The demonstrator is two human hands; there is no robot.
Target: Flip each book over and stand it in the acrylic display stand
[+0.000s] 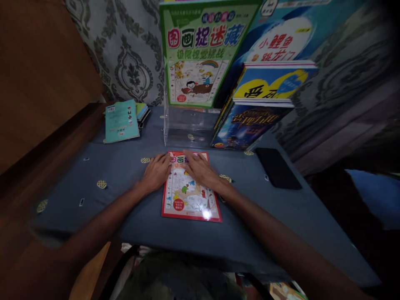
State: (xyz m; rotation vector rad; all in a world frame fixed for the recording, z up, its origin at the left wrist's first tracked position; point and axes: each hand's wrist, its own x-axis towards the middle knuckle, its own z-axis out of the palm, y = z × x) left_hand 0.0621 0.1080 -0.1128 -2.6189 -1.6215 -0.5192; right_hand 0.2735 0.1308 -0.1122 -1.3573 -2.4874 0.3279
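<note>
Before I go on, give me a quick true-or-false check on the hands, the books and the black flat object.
1. Both the left hand and the right hand touch the red-bordered book. True.
2. The red-bordered book lies open. False: it lies closed, cover up.
3. The green-bordered book stands at the clear rack. True.
4. The teal book lies left of the clear rack. True.
5. The left hand touches the teal book. False: the two are apart.
6. The black flat object lies on the green-bordered book. False: it lies on the table, at the right.
</note>
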